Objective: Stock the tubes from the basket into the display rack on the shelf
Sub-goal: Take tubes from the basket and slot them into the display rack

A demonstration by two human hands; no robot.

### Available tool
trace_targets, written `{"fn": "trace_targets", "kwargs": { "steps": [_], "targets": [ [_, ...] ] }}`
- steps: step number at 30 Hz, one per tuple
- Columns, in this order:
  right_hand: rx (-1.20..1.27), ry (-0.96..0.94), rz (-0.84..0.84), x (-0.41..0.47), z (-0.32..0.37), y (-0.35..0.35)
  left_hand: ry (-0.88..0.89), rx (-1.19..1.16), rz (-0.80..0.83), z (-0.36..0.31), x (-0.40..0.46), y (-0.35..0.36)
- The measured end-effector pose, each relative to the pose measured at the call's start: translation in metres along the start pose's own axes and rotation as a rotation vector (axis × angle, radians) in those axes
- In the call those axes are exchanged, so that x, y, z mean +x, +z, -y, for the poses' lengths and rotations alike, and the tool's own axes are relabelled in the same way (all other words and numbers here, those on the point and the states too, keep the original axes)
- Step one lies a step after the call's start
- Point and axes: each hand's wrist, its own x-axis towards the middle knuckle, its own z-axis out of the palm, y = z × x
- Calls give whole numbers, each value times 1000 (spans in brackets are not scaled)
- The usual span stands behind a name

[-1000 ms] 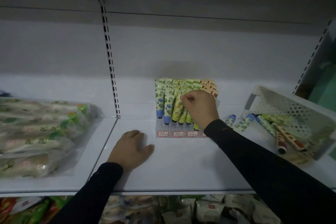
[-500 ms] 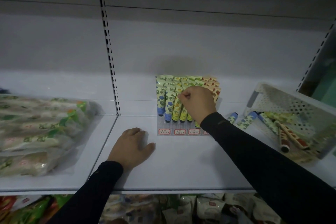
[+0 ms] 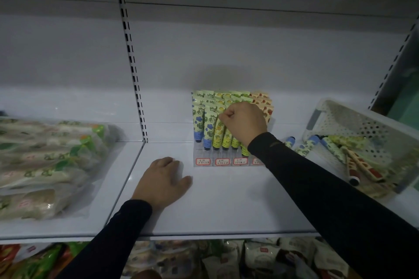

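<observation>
A clear display rack (image 3: 222, 162) with red-edged labels stands at the back of the white shelf (image 3: 226, 206), holding rows of upright blue, yellow-green and orange-red tubes. My right hand (image 3: 246, 124) is curled into a fist above the rack and pinches the crimped top of a yellow-green tube (image 3: 218, 136) in the front row. My left hand (image 3: 163, 181) rests flat on the shelf, left of the rack. The white perforated basket (image 3: 353, 120) lies tipped at the right, with several tubes (image 3: 362, 165) spilling from it. Two blue-capped tubes (image 3: 307, 146) lie loose beside it.
Bagged green and white packets (image 3: 45, 161) fill the shelf section to the left, past the slotted upright (image 3: 133, 75). More packets (image 3: 226, 258) sit on the shelf below. My right sleeve crosses the shelf between the rack and the basket.
My right hand has stayed on the top of the yellow-green tube at the rack, shifting only slightly. My left hand has not moved.
</observation>
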Motion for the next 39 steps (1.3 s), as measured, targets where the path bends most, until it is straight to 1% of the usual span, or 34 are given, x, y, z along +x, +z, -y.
{"fn": "trace_targets", "kwargs": {
  "steps": [9, 16, 25, 28, 35, 39],
  "targets": [
    [-18, 22, 11, 2, 3, -1, -20, -9, 12, 0, -1, 0],
    [-93, 24, 24, 2, 5, -3, -41, -30, 36, 0, -1, 0],
    [-94, 16, 112, 3, 6, -9, -77, -58, 54, -4, -3, -6],
    [-32, 26, 79, 1, 4, -13, -86, -70, 65, -5, -3, -7],
    [52, -46, -24, -17, -7, -28, -89, -76, 92, -11, -6, -15],
    [52, -91, -83, -29, -23, -41, -58, -111, 8, -16, -9, -21]
  ]
}}
